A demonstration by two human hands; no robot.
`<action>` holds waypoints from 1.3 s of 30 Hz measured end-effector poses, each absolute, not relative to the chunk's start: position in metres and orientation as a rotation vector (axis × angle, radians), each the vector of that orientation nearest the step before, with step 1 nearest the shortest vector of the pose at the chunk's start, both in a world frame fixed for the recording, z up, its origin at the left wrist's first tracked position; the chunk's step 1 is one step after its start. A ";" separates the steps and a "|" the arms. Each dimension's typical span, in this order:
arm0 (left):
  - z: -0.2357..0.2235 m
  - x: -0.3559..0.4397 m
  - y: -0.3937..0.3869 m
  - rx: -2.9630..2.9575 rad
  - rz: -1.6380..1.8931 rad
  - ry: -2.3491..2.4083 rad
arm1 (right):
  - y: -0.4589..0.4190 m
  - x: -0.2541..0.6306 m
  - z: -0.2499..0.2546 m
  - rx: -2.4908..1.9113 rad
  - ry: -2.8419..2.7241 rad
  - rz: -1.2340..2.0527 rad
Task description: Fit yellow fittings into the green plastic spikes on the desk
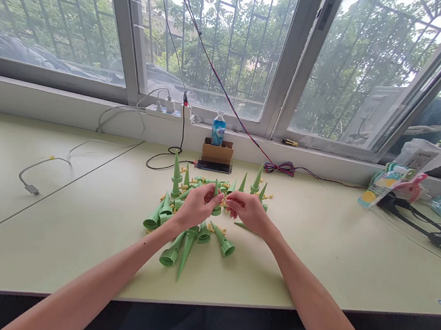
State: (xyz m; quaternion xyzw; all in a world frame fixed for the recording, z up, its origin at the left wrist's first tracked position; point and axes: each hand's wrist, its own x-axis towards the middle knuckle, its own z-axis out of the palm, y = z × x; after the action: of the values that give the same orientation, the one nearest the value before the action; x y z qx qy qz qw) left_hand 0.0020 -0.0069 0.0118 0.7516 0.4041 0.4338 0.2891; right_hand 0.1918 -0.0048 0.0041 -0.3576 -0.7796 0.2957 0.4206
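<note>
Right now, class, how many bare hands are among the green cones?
2: the left hand, holding a green cone, and the right hand beside it, at a yellow piece. None seems hidden.

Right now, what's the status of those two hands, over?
Left hand holding a green spike. Right hand pinching a small yellow piece beside it. Other green spikes crowded close around.

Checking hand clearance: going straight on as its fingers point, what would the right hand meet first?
Beyond the small yellow piece at its fingertips, probably the green spike held by the left hand; depth is unclear.
</note>
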 end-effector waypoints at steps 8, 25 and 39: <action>0.014 0.004 -0.008 1.978 1.178 1.106 | -0.010 0.191 0.009 -0.887 -1.961 0.781; 0.014 0.004 -0.009 1.974 1.202 1.053 | -0.009 0.192 0.008 -0.982 -2.031 0.708; 0.015 0.005 -0.009 1.971 1.192 1.094 | -0.008 0.192 0.007 -0.951 -2.045 0.707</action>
State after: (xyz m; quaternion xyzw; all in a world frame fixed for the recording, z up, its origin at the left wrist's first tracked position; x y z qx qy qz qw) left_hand 0.0045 -0.0094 0.0153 0.7393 0.4105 0.4472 0.2915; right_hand 0.1915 -0.0083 0.0066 -0.3724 -0.8005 0.2769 0.3794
